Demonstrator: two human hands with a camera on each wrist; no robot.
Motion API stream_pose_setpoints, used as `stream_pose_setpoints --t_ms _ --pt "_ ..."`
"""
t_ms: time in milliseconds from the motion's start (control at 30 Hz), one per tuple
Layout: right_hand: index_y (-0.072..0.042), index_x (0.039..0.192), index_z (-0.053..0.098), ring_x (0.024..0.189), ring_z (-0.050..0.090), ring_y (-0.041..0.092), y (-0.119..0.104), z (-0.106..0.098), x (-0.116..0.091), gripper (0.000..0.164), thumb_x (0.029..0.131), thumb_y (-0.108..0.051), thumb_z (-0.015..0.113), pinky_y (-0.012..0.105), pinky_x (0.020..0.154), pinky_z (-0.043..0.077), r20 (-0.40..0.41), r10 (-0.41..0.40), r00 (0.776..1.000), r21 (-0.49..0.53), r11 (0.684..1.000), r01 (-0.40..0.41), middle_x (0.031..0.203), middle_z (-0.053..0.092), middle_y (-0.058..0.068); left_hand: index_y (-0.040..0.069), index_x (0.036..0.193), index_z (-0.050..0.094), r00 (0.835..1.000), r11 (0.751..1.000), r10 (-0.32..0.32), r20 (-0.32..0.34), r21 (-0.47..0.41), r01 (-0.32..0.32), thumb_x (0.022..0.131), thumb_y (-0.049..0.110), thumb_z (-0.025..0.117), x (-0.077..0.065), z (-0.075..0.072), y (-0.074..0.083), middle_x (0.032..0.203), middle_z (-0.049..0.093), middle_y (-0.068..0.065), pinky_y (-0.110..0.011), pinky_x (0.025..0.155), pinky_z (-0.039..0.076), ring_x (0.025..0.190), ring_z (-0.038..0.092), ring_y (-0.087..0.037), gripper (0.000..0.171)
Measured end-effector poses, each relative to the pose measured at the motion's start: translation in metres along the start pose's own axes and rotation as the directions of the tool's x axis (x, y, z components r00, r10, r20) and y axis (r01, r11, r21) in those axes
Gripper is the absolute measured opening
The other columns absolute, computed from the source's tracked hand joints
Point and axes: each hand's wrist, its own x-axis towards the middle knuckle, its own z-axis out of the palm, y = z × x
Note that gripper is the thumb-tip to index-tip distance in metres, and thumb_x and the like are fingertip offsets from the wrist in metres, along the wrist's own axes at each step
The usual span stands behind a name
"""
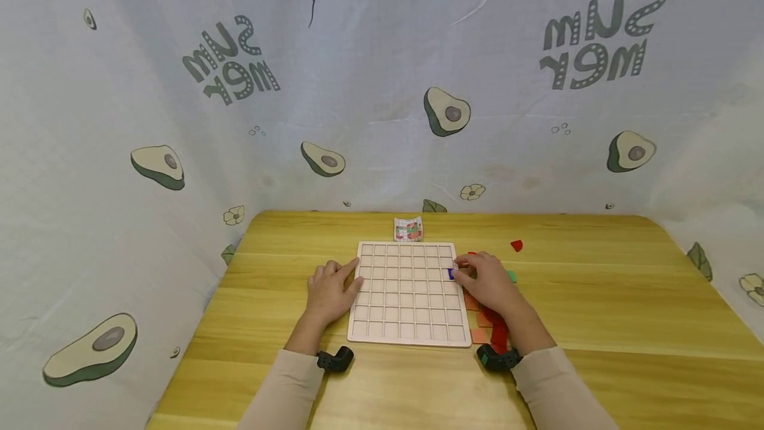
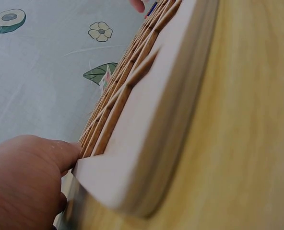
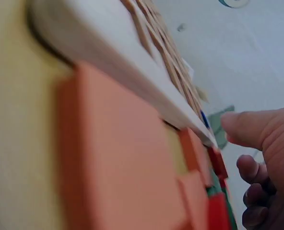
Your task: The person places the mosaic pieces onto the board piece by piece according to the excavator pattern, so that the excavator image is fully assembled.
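Note:
A pale wooden grid board (image 1: pixel 408 342) lies on the table. My left hand (image 1: pixel 330 294) rests at its left edge, index finger and thumb reaching the rim. At the right edge is my right hand (image 1: pixel 491 282), thumb tip close beside a small blue tile (image 1: pixel 451 274) in the rightmost column. In the right wrist view the thumb (image 3: pixel 250 127) extends toward the blue tile (image 3: pixel 205 119), with the other fingers bent below it. Orange tiles (image 1: pixel 479 336) and red pieces (image 1: pixel 499 337) lie along the board's right side, partly under the right hand and forearm.
A small printed card (image 1: pixel 408 229) with a coloured grid stands behind the board. One red piece (image 1: pixel 516 245) lies apart at the back right, and a green piece (image 1: pixel 512 276) shows beside the right hand. A patterned curtain (image 1: pixel 382 85) hangs behind the wooden table (image 1: pixel 627 297).

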Motion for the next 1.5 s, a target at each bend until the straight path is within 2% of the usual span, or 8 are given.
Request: stream_pose_setpoints --t_ms 100,267,467,767,1033,1200,1333,1500 --pt "-0.004 0.13 0.067 0.088 0.055 0.025 0.009 -0.007 0.004 0.039 0.097 -0.024 0.069 0.04 0.077 0.048 -0.007 0.042 0.999 -0.012 0.999 -0.042 0.103 0.064 0.014 0.027 0.148 0.056 1.0 1.0 0.001 0.001 0.0 -0.001 0.102 0.045 0.057 0.0 0.001 0.0 0.107 0.057 -0.007 -0.041 0.081 0.031 0.089 0.041 -0.021 0.05" --pt "-0.002 0.142 0.058 0.095 0.055 0.031 0.02 -0.016 0.012 0.049 0.099 -0.024 0.066 0.048 0.086 0.05 0.082 0.071 0.994 -0.054 0.996 -0.066 0.115 0.062 0.022 0.027 0.148 0.057 1.0 1.0 0.004 0.001 0.0 -0.004 0.102 0.044 0.057 0.002 0.001 -0.001 0.104 0.055 -0.005 -0.04 0.08 0.03 0.089 0.04 -0.021 0.05" --pt "-0.002 0.129 0.067 0.095 0.057 0.031 0.023 -0.019 0.023 0.038 0.098 -0.024 0.068 0.05 0.087 0.051 0.125 -0.006 0.992 -0.107 0.994 0.019 0.11 0.067 0.019 0.026 0.147 0.058 1.0 1.0 0.004 -0.013 0.0 -0.004 0.101 0.043 0.058 0.002 0.001 -0.002 0.104 0.056 -0.005 -0.04 0.08 0.03 0.089 0.041 -0.021 0.049" --pt "-0.002 0.129 0.065 0.098 0.053 0.03 0.017 -0.023 0.019 0.042 0.096 -0.027 0.071 0.048 0.09 0.05 0.146 0.085 0.986 -0.052 0.996 -0.079 0.109 0.063 0.017 0.025 0.146 0.059 1.0 1.0 0.005 -0.022 0.003 -0.005 0.101 0.043 0.058 0.002 0.001 -0.003 0.103 0.055 -0.005 -0.04 0.08 0.03 0.09 0.042 -0.02 0.048" --pt "0.002 0.129 0.065 0.104 0.057 0.035 0.019 -0.022 0.017 0.044 0.097 -0.028 0.069 0.056 0.099 0.049 0.158 0.055 0.986 -0.08 0.996 -0.043 0.118 0.065 0.022 0.026 0.147 0.058 1.0 1.0 0.002 -0.011 -0.004 -0.002 0.101 0.043 0.058 0.0 0.001 -0.002 0.105 0.056 -0.005 -0.04 0.08 0.03 0.091 0.042 -0.021 0.049" --pt "0.0 0.125 0.068 0.097 0.057 0.029 0.018 -0.02 0.01 0.04 0.096 -0.028 0.071 0.049 0.091 0.052 0.147 0.029 0.989 -0.075 0.997 -0.018 0.108 0.066 0.016 0.027 0.147 0.057 1.0 1.0 -0.001 0.001 0.0 0.001 0.101 0.043 0.057 -0.001 0.002 -0.001 0.105 0.056 -0.005 -0.04 0.08 0.03 0.091 0.041 -0.021 0.049" --pt "-0.006 0.121 0.071 0.088 0.054 0.021 0.008 -0.02 0.0 0.036 0.094 -0.028 0.074 0.038 0.079 0.048 0.211 -0.01 0.977 -0.027 1.0 0.016 0.096 0.064 0.005 0.027 0.148 0.057 1.0 1.0 -0.002 0.0 0.001 0.002 0.101 0.044 0.057 -0.001 0.002 -0.001 0.105 0.056 -0.005 -0.039 0.079 0.029 0.091 0.041 -0.021 0.049" --pt "-0.01 0.122 0.072 0.089 0.054 0.018 -0.006 -0.017 -0.009 0.037 0.091 -0.03 0.077 0.036 0.081 0.048 0.263 -0.022 0.965 -0.032 0.999 0.032 0.097 0.064 0.001 0.026 0.147 0.058 1.0 1.0 -0.002 -0.007 0.002 0.002 0.101 0.044 0.057 0.0 0.0 0.0 0.103 0.055 -0.005 -0.039 0.079 0.029 0.09 0.041 -0.021 0.049"
